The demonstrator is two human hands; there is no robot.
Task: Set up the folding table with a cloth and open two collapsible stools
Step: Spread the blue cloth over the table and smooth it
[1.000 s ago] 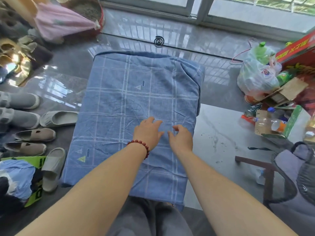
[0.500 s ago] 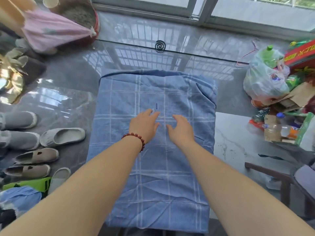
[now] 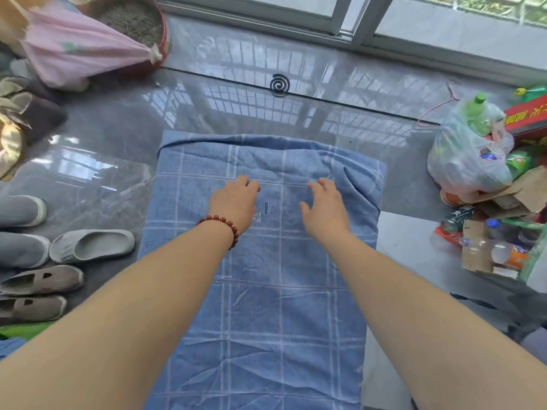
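A blue checked cloth (image 3: 266, 291) covers the whole folding table, which is hidden beneath it. The cloth's far right corner is bunched into a fold (image 3: 361, 179). My left hand (image 3: 233, 202), with a red bead bracelet at the wrist, lies palm down on the cloth near the far end, fingers apart. My right hand (image 3: 324, 208) lies flat on the cloth a hand's width to the right, fingers spread too. Neither hand grips anything. No stool is in view.
Several slippers and shoes (image 3: 91, 245) line the floor at left. A plastic bag of bottles (image 3: 464, 155) and cardboard clutter (image 3: 497, 253) sit at right. A mosquito coil (image 3: 279, 84) lies on the floor beyond the table, before the sliding door. A pink bundle (image 3: 77, 51) sits far left.
Both hands have slid forward along the cloth toward its far end and moved apart. The view has shifted forward with them.
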